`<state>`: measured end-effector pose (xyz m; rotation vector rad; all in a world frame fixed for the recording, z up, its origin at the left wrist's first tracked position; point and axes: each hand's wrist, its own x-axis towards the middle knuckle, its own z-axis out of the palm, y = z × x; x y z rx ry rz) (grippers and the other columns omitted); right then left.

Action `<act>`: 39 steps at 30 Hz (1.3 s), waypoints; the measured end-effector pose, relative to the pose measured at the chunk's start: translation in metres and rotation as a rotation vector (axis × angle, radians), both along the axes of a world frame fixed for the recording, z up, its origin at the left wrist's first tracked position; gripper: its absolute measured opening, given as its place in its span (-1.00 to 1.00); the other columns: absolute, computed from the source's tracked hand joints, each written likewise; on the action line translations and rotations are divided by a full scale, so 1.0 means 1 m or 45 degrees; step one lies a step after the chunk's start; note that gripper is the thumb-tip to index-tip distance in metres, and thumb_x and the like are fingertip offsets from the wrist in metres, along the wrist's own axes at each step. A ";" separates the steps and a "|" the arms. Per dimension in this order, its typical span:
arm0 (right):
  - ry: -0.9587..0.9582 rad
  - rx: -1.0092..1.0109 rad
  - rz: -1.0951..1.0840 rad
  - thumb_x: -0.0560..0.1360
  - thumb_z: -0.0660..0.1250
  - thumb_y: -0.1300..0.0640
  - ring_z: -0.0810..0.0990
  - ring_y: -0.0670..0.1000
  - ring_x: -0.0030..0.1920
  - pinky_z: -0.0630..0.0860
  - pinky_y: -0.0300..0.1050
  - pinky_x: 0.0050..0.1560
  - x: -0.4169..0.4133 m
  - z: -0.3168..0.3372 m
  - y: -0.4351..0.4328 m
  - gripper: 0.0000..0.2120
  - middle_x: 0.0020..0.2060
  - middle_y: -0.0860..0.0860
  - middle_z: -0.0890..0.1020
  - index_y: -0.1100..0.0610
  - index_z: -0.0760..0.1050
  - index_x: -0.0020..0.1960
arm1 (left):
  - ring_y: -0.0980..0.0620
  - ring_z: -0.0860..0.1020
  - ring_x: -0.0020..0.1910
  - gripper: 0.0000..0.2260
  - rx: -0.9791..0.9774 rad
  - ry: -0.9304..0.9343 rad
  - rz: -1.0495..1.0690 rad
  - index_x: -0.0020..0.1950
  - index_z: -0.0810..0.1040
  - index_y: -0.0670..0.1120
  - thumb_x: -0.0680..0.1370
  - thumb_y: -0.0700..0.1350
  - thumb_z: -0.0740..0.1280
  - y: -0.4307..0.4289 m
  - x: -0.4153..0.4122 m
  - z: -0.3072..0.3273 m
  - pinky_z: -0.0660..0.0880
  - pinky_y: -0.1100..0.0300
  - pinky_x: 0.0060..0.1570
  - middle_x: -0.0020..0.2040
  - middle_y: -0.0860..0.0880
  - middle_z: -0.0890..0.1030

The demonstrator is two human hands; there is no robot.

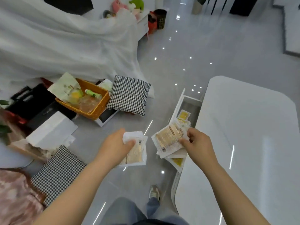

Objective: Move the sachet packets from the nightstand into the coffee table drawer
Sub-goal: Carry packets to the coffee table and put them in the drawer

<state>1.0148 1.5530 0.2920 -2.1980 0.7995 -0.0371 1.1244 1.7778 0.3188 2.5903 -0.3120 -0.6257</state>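
Right hand pinching fanned bunch of sachets, holding it just over near end of drawer. Left hand gripping second bunch, thumb pressing on top, waiting left of drawer, apart from it. Few loose sachets already lying inside drawer. Job looking partly done: both bunches waiting to go in. Sachets looking flat, square, thin, white edges, yellow-gold middles; maybe shiny plastic, view being blurry. Drawer sticking out from smooth, glossy white coffee table.

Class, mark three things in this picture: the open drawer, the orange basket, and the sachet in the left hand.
open drawer (190, 105): head view, bare grey floor inside.
orange basket (101, 105): head view, woven right wall.
left sachet (136, 153): head view, its golden middle.
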 end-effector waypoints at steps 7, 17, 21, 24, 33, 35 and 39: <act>0.113 0.024 -0.261 0.47 0.38 0.11 0.61 -0.01 -0.25 0.62 0.03 -0.22 0.028 -0.023 -0.020 -0.83 -0.26 -0.02 0.61 0.11 0.42 -0.23 | 0.01 0.48 -0.18 -0.78 0.053 0.008 -0.298 -0.14 0.36 -0.02 0.52 0.08 0.31 -0.051 0.077 -0.017 0.28 0.19 -0.37 -0.21 0.05 0.47; 0.171 0.071 -0.699 0.45 0.38 0.13 0.50 0.10 -0.36 0.42 -0.02 -0.39 0.056 -0.024 -0.010 -0.74 -0.35 0.09 0.54 0.22 0.36 -0.26 | 0.06 0.52 -0.18 -0.78 0.068 0.022 -0.711 -0.12 0.43 -0.01 0.46 0.12 0.34 -0.089 0.172 -0.045 0.44 0.13 -0.25 -0.16 0.04 0.54; 0.204 0.084 -1.164 0.44 0.38 0.15 0.41 0.05 -0.39 0.32 -0.08 -0.39 0.064 -0.036 0.015 -0.73 -0.33 0.16 0.55 0.18 0.31 -0.30 | 0.05 0.55 -0.16 -0.75 0.171 0.132 -1.138 -0.09 0.47 0.01 0.48 0.18 0.32 -0.159 0.224 -0.060 0.52 0.07 -0.13 -0.16 0.06 0.56; 0.178 0.123 -1.230 0.44 0.38 0.17 0.36 0.00 -0.40 0.29 -0.11 -0.38 0.057 -0.036 0.009 -0.69 -0.37 0.12 0.50 0.12 0.27 -0.33 | 0.06 0.53 -0.16 -0.71 0.118 0.111 -1.231 -0.05 0.47 -0.01 0.49 0.20 0.30 -0.177 0.223 -0.073 0.46 0.12 -0.20 -0.14 0.06 0.55; 0.200 0.141 -1.577 0.45 0.37 0.14 0.40 0.03 -0.37 0.30 -0.13 -0.39 0.050 -0.059 -0.014 -0.74 -0.33 0.15 0.54 0.22 0.34 -0.26 | -0.04 0.53 0.05 -0.66 0.296 0.101 -1.648 0.18 0.46 -0.02 0.52 0.16 0.27 -0.288 0.214 -0.105 0.44 0.12 -0.06 0.12 -0.03 0.57; 0.194 0.152 -1.632 0.46 0.37 0.14 0.39 0.00 -0.38 0.29 -0.16 -0.40 0.051 -0.061 -0.015 -0.73 -0.33 0.15 0.54 0.22 0.33 -0.27 | -0.05 0.53 0.05 -0.66 0.279 0.110 -1.702 0.17 0.46 -0.03 0.52 0.16 0.27 -0.303 0.208 -0.107 0.44 0.11 -0.08 0.11 -0.04 0.57; 0.201 0.192 -1.811 0.46 0.37 0.16 0.34 -0.03 -0.41 0.24 -0.20 -0.43 0.054 -0.055 -0.007 -0.70 -0.38 0.07 0.47 0.14 0.27 -0.31 | -0.01 0.51 0.02 -0.68 0.289 0.129 -1.898 0.15 0.46 -0.05 0.54 0.14 0.28 -0.327 0.193 -0.109 0.38 0.15 -0.12 0.11 -0.04 0.57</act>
